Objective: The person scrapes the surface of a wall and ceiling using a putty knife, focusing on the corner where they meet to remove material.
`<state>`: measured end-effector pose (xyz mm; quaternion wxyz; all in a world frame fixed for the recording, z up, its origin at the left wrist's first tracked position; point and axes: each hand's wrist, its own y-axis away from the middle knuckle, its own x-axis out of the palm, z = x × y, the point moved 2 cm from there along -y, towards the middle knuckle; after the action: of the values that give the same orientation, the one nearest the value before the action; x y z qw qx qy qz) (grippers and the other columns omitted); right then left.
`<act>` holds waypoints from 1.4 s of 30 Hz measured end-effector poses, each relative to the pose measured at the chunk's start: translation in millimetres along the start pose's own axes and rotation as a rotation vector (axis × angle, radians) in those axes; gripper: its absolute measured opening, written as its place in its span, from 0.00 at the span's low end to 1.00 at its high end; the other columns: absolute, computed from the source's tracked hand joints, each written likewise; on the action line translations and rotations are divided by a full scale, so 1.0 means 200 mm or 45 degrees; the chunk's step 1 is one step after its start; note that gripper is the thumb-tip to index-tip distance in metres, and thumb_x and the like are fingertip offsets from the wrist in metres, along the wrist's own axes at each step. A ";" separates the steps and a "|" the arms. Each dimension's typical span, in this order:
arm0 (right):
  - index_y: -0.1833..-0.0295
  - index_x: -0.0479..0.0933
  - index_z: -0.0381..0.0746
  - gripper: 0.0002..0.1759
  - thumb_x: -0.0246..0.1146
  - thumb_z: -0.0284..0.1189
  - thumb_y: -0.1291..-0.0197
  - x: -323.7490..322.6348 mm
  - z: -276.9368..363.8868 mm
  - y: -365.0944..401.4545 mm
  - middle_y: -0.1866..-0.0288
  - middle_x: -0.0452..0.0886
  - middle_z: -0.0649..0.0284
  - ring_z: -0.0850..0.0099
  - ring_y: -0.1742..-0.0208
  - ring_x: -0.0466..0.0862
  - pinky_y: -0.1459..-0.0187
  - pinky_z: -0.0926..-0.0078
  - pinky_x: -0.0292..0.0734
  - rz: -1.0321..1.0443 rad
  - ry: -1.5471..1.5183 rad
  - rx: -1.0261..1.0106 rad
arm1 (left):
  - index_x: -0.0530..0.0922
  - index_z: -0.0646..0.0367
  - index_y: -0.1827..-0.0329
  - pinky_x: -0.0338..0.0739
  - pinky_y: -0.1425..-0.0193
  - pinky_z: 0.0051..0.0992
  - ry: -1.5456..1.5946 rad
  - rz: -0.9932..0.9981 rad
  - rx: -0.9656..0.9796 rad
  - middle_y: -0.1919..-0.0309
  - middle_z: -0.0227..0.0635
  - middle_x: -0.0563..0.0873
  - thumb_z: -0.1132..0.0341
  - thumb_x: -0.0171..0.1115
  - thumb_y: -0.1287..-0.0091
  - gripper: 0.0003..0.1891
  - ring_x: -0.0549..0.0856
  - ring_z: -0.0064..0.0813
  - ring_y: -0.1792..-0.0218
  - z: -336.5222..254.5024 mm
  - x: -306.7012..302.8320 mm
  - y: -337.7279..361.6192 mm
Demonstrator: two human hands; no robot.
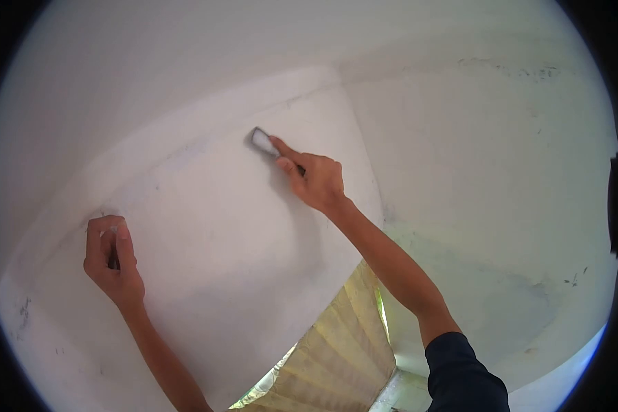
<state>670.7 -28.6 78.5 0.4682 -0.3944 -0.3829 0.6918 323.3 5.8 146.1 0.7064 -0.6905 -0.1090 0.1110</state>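
My right hand (316,180) is raised against a white plastered wall (206,226) and grips a small flat-bladed scraper (261,139), whose blade lies pressed on the wall surface with my index finger stretched along it. My left hand (112,263) is lower and to the left, fingers curled around a small dark object (113,259) that is mostly hidden, resting near the wall. A dark blue sleeve (463,374) covers my right upper arm.
A wall corner runs down from the upper middle, with another white wall (487,172) to the right carrying faint dark marks. Below, a yellowish stepped surface (343,350) like a staircase shows through the gap. A dark object (616,206) sits at the right edge.
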 end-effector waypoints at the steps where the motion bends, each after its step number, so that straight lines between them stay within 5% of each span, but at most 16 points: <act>1: 0.30 0.78 0.68 0.23 0.54 0.55 0.26 0.00 -0.01 -0.01 0.68 0.87 0.58 0.57 0.64 0.87 0.58 0.64 0.81 0.021 0.067 -0.011 | 0.80 0.57 0.60 0.46 0.76 0.22 -0.009 0.003 0.004 0.87 0.20 0.64 0.63 0.60 0.26 0.08 0.58 0.11 0.84 0.02 0.00 0.01; 4: 0.30 0.77 0.69 0.24 0.53 0.57 0.26 0.05 -0.40 -0.16 0.62 0.89 0.56 0.57 0.56 0.88 0.50 0.66 0.81 -0.255 0.129 0.387 | 0.80 0.58 0.61 0.46 0.76 0.22 0.059 0.000 -0.009 0.87 0.20 0.64 0.63 0.60 0.26 0.08 0.58 0.11 0.83 0.01 0.00 0.01; 7: 0.31 0.77 0.74 0.23 0.52 0.58 0.27 -0.01 -0.53 -0.22 0.59 0.90 0.57 0.55 0.53 0.89 0.46 0.58 0.81 -0.282 -0.072 0.508 | 0.80 0.58 0.61 0.46 0.76 0.21 0.066 0.005 -0.014 0.86 0.20 0.65 0.63 0.60 0.26 0.08 0.58 0.11 0.83 0.00 0.00 0.01; 11: 0.31 0.76 0.77 0.22 0.52 0.57 0.27 -0.04 -0.18 -0.11 0.55 0.90 0.56 0.53 0.49 0.88 0.42 0.56 0.80 0.082 0.031 0.245 | 0.80 0.58 0.61 0.46 0.76 0.21 0.030 0.001 -0.001 0.86 0.20 0.65 0.63 0.60 0.26 0.08 0.59 0.11 0.83 0.02 0.00 0.02; 16: 0.29 0.75 0.71 0.24 0.51 0.57 0.26 -0.09 -0.59 -0.31 0.50 0.90 0.57 0.56 0.45 0.88 0.39 0.57 0.78 -0.195 0.058 0.518 | 0.80 0.57 0.61 0.45 0.76 0.21 0.046 0.004 -0.002 0.86 0.20 0.64 0.63 0.59 0.25 0.08 0.59 0.10 0.83 0.00 0.00 0.02; 21: 0.29 0.76 0.71 0.23 0.53 0.56 0.26 -0.09 -0.51 -0.28 0.53 0.90 0.57 0.56 0.49 0.88 0.43 0.58 0.80 -0.118 0.010 0.241 | 0.80 0.57 0.61 0.46 0.76 0.21 0.013 0.020 -0.002 0.86 0.20 0.64 0.63 0.60 0.25 0.08 0.60 0.10 0.83 0.01 0.00 0.02; 34: 0.28 0.74 0.72 0.24 0.51 0.56 0.26 -0.06 -0.64 -0.30 0.50 0.89 0.56 0.55 0.47 0.87 0.41 0.59 0.79 -0.133 0.200 0.276 | 0.80 0.57 0.60 0.46 0.76 0.21 0.088 0.018 -0.012 0.86 0.20 0.65 0.62 0.61 0.26 0.08 0.60 0.10 0.83 0.02 0.01 0.02; 38: 0.29 0.76 0.70 0.24 0.51 0.57 0.26 -0.15 -0.69 -0.35 0.44 0.88 0.60 0.58 0.40 0.86 0.37 0.58 0.76 -0.198 0.048 0.577 | 0.81 0.57 0.58 0.47 0.76 0.20 0.101 0.024 -0.027 0.86 0.20 0.67 0.62 0.61 0.26 0.08 0.60 0.10 0.83 0.01 0.00 0.02; 42: 0.33 0.80 0.69 0.23 0.55 0.57 0.28 -0.07 -0.69 -0.23 0.43 0.88 0.56 0.55 0.40 0.85 0.35 0.59 0.76 -0.173 -0.080 0.154 | 0.80 0.60 0.57 0.47 0.77 0.20 0.247 -0.049 -0.038 0.85 0.19 0.65 0.61 0.56 0.23 0.11 0.61 0.10 0.84 -0.06 0.04 0.04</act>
<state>815.3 -7.6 67.9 0.5245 -0.3167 -0.3810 0.6924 335.3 -3.8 137.7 0.7052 -0.7062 -0.0549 0.0286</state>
